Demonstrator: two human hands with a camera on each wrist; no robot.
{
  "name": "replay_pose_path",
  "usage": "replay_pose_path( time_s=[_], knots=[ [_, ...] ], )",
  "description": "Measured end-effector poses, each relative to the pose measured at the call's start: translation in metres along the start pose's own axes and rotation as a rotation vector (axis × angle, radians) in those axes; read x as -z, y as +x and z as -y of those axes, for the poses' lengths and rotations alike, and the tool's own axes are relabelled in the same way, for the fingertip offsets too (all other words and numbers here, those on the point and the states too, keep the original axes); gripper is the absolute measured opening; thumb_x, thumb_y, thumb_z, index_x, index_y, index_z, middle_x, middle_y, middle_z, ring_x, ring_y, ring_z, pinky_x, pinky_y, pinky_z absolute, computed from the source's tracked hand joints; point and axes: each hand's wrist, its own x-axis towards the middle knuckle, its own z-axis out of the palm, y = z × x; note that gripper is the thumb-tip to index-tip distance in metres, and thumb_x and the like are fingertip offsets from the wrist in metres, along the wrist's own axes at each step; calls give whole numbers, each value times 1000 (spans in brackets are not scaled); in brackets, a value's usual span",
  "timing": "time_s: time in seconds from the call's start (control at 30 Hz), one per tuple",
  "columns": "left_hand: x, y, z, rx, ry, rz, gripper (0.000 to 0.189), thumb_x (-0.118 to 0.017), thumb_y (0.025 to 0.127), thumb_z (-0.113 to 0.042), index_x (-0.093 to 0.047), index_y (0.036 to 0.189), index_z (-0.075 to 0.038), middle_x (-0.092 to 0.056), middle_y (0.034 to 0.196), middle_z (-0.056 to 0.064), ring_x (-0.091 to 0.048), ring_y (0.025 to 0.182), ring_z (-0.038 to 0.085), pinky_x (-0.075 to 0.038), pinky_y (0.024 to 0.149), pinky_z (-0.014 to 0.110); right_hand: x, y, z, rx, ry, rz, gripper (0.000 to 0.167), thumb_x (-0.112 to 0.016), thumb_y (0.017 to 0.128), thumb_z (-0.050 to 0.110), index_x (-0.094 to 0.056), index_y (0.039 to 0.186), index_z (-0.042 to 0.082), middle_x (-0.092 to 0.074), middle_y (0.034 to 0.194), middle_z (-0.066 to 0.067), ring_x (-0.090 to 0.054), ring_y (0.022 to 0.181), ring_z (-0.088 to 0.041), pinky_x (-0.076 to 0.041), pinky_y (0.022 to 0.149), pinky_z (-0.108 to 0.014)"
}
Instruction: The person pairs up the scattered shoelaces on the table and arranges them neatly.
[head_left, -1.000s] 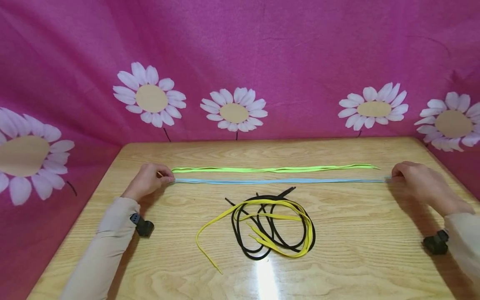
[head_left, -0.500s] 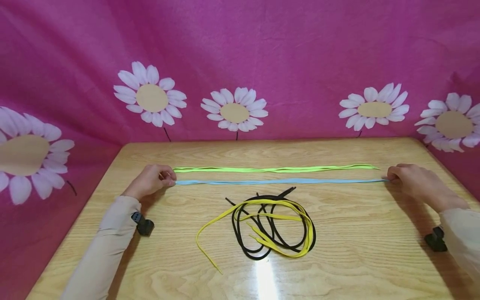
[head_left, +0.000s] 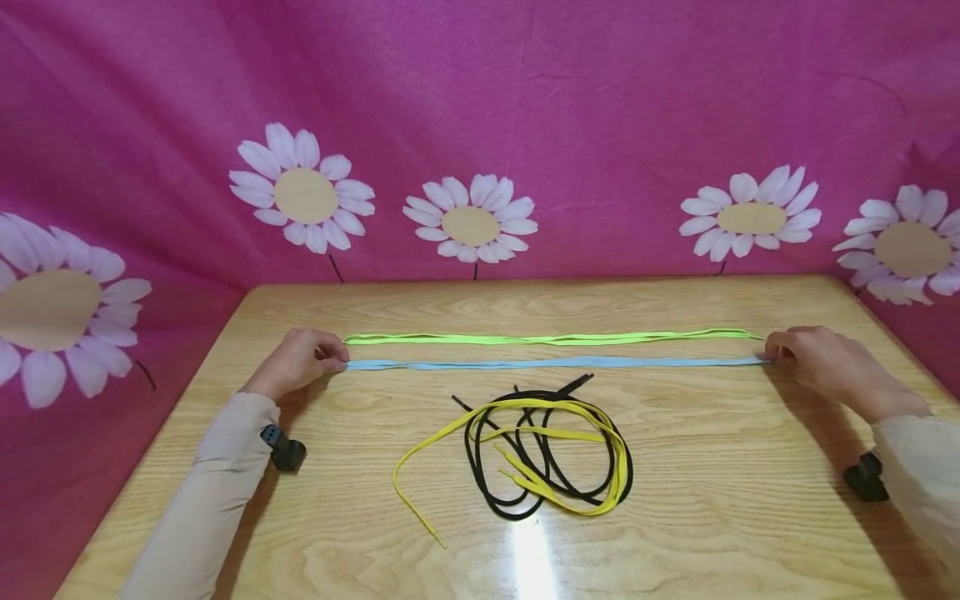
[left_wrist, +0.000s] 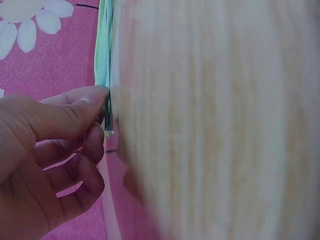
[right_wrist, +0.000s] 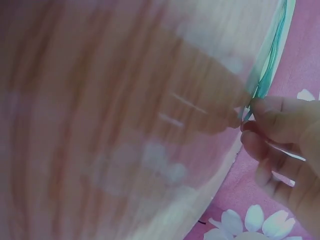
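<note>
A light blue shoelace (head_left: 540,362), doubled lengthwise, stretches straight across the table between both hands. My left hand (head_left: 303,362) pinches its left end between thumb and fingers; in the left wrist view, dark tips poke out below the thumb (left_wrist: 75,112). At the other end my right hand (head_left: 821,362) pinches the blue lace, with the strands (right_wrist: 270,65) running up from the fingertips in the right wrist view. Just behind it lies a neon green shoelace (head_left: 487,339), also doubled and nearly parallel.
Nearer the front, a yellow shoelace (head_left: 420,446) lies loosely coiled over black shoelaces (head_left: 480,483) in the middle of the wooden table (head_left: 712,517). A pink cloth (head_left: 600,100) with daisies hangs behind the table's back edge.
My right hand has shifted slightly left along with its end of the blue shoelace. The left hand stays nearly in place. The green, yellow and black laces have not moved.
</note>
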Motion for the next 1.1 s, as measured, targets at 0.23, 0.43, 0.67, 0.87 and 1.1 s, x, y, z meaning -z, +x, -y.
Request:
replay_pose_path(
  time_s=[0.23, 0.43, 0.67, 0.87, 1.1],
  knots=[
    [1, -2, 4, -16, 0, -25, 6, -73, 84, -3, -70, 80, -6, -66, 76, 3, -57, 74, 18, -46, 70, 35, 0, 2, 2, 3, -45, 31, 19, -65, 81, -10, -67, 85, 8, -63, 79, -4, -59, 73, -24, -49, 68, -51],
    [1, -2, 5, -29, 0, -32, 6, -73, 83, -1, -71, 79, -5, -67, 75, 3, -57, 73, 18, -46, 69, 35, -1, 4, 2, 8, -67, 46, 20, -63, 81, -12, -67, 85, 7, -62, 77, -5, -58, 71, -23, -49, 66, -51],
    [1, -3, 6, -39, -2, -39, 7, -73, 82, 0, -70, 78, -5, -67, 74, 4, -57, 73, 17, -47, 69, 35, 0, 4, 1, 18, -73, 38, 19, -62, 82, -10, -66, 85, 8, -61, 77, -2, -57, 69, -22, -49, 63, -49],
    [2, -3, 2, -35, 7, -40, 6, -73, 82, 0, -70, 79, -5, -65, 74, 3, -56, 72, 17, -46, 68, 34, 2, 4, 1, 10, -70, 42, 16, -62, 81, -9, -66, 86, 7, -65, 81, -9, -60, 70, -26, -49, 63, -51],
    [5, -5, -5, -3, -31, -27, 4, -73, 83, -1, -69, 84, -2, -64, 75, 5, -56, 71, 20, -45, 63, 32, 8, 0, 4, -101, -96, 103, 7, -64, 88, 4, -65, 95, 2, -66, 86, -17, -61, 70, -31, -48, 59, -51]
  ],
)
